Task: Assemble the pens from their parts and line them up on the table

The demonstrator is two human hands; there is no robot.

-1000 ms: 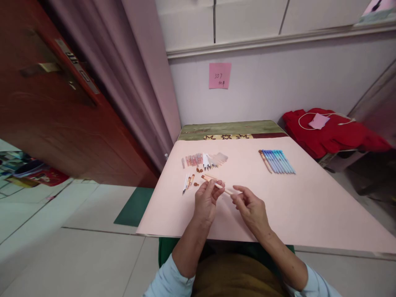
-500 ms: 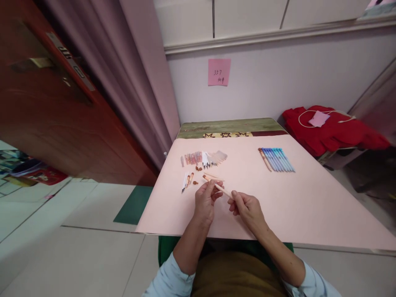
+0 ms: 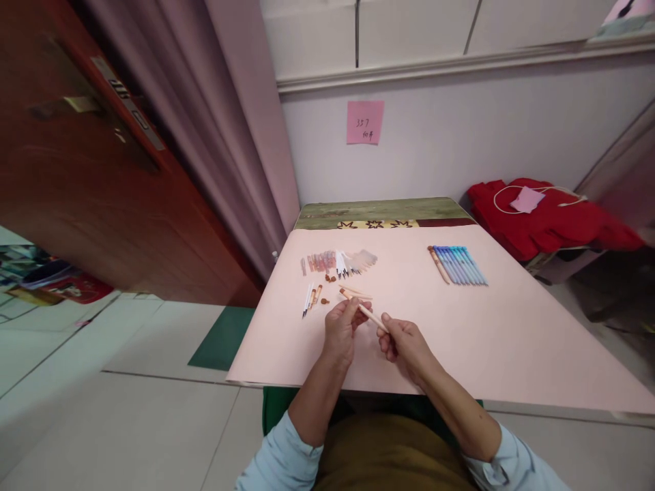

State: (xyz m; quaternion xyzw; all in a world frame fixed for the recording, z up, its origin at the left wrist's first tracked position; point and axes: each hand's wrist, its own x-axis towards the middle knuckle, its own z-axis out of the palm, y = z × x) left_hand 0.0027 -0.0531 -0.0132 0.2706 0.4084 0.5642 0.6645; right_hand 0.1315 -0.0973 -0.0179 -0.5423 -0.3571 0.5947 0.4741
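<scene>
Both hands meet over the near middle of a pink sheet [image 3: 512, 341] covering the table. My left hand [image 3: 340, 329] pinches the upper part of a cream pen barrel [image 3: 364, 311] with a brown tip pointing up-left. My right hand [image 3: 402, 341] is closed on the barrel's lower end. Just beyond the hands lies another cream piece [image 3: 358, 294]. Further left lie a few thin refills and brown caps [image 3: 312, 300]. Behind them is a spread of pen parts [image 3: 338, 262].
A row of several blue pens [image 3: 458, 265] with one brown pen lies at the sheet's right back. A red cloth [image 3: 547, 221] with a white cable lies right of the table. A pink note [image 3: 365, 123] hangs on the wall; a brown door stands left.
My right hand has closed its fingers and moved in onto the lower end of the barrel, nearer my left hand. The left hand keeps its pinch.
</scene>
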